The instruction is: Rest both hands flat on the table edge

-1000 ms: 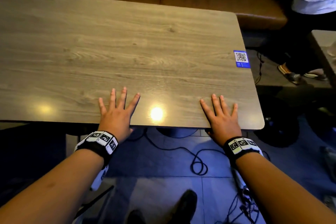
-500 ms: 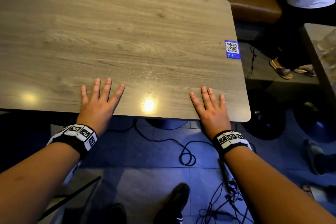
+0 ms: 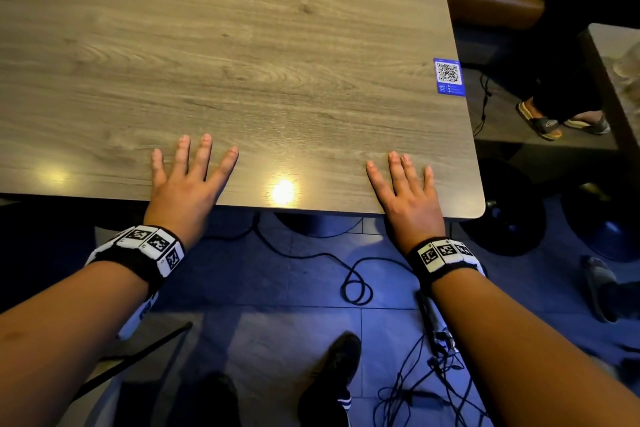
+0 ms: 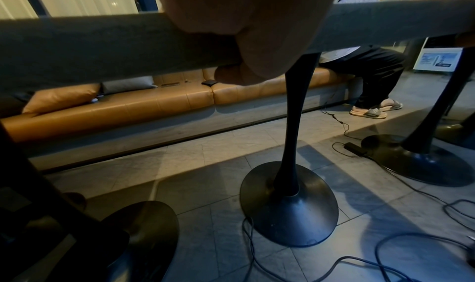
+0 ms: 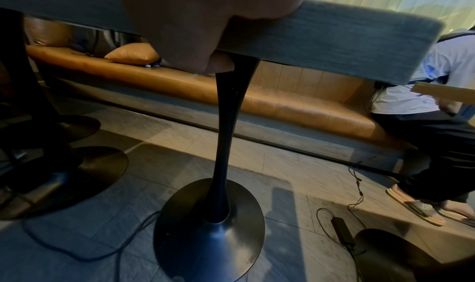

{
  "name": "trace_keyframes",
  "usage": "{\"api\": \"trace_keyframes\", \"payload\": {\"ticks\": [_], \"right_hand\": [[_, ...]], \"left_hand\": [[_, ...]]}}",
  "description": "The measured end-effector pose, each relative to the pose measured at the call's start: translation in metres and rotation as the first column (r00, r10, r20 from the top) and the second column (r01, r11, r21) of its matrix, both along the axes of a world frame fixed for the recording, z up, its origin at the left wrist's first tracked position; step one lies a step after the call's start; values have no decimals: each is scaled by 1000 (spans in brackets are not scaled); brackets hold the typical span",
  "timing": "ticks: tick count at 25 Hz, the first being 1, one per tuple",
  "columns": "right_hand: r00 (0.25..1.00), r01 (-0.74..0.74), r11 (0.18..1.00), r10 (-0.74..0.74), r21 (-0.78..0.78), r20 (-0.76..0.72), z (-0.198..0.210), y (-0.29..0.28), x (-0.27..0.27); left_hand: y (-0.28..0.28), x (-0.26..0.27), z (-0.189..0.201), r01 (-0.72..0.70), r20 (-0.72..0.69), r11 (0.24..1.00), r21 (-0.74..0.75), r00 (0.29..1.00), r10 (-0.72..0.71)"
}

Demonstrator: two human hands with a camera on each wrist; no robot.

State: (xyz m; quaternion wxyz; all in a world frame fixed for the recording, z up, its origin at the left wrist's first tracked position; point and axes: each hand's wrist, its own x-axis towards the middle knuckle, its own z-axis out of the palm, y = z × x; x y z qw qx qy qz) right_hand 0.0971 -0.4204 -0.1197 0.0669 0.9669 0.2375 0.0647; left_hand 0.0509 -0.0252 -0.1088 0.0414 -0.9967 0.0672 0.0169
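Note:
Both hands lie flat on the near edge of a bare wooden table [image 3: 259, 55]. My left hand [image 3: 187, 180] rests palm down with its fingers straight and spread, its thumb tucked under the table's edge [image 4: 77, 42]. My right hand [image 3: 405, 191] rests the same way near the table's right corner, fingers straight, thumb below the edge [image 5: 321, 40]. Neither hand holds anything. A blue QR-code sticker [image 3: 448, 77] is stuck near the table's right edge.
A black pedestal leg [image 4: 287, 203] stands under the table, with cables [image 3: 353, 284] looping over the tiled floor. A tan leather bench [image 4: 144, 105] runs behind. Another person sits at the right, sandalled feet [image 3: 540, 121] on the floor. A second table [image 3: 613, 55] is at far right.
Both hands keep lying flat on the table's near edge. The head view has shifted a little, so the table sits differently in the frame.

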Motion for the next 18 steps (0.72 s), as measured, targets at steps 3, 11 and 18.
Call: {"api": "trace_keyframes", "payload": {"ticks": [3,11,18], "right_hand": [[1000,7,1000,-7,-9,-7,0,-7,-5],[1000,23,1000,-23,-7,-5,0,-21,-16],[1000,23,1000,-23,12,-10,0,-29,-23]], "left_hand": [[-6,-5,0,5,3,1000,6,1000,-5],[-20,-16,2,12,1,1000,-9,1000,-12],[-26,-22,1,10,-19,1000,-10,1000,-10]]}}
